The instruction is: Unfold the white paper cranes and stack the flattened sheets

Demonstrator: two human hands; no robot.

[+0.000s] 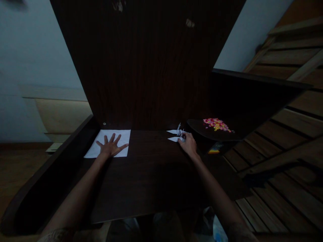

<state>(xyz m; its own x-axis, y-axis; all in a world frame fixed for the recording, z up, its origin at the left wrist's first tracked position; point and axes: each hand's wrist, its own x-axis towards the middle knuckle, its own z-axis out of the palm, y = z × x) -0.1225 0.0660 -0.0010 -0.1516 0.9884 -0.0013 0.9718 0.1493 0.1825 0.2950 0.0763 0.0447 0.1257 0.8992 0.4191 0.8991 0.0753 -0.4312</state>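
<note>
My left hand (110, 148) lies flat with its fingers spread on a square sheet of white paper (123, 137) at the left of the dark desk. Toward the back right, my right hand (188, 144) has thumb and fingers closed around the near one of two folded white paper cranes (173, 138). The other paper crane (172, 131) sits just behind it, close to the back panel, its pointed wing to the left. My fingers hide the right side of both folded pieces.
A rounded dark shelf (199, 129) at the right bears a heap of small pink, red and yellow pieces (217, 124). Below it is an object with a yellow edge (214, 151). A tall dark panel (151, 67) closes off the back, and a raised side board (50, 168) borders the left.
</note>
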